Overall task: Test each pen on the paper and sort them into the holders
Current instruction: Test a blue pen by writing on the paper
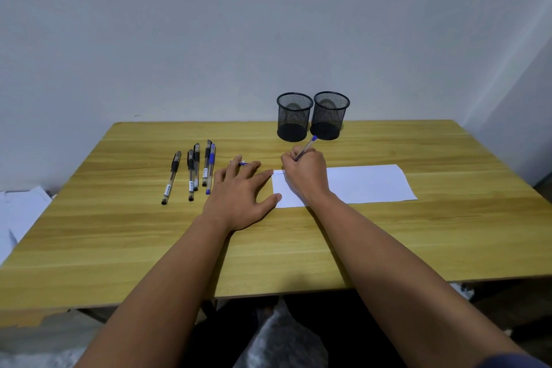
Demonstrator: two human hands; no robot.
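Observation:
My right hand [306, 175] grips a blue pen [307, 146] with its tip down on the left end of the white paper [370, 184], where a small blue scribble shows. My left hand [242, 194] lies flat with fingers spread, its fingertips pressing the paper's left edge. A blue pen cap [241, 162] lies just beyond the left fingers. Several capped pens [194, 170], most black and one blue, lie in a row to the left. Two black mesh holders [294, 116] [330, 115] stand side by side at the back edge, both with nothing in them.
The wooden table [149, 248] butts against a pale wall. White sheets [21, 212] lie off the table's left side. The table's front edge runs just above my lap.

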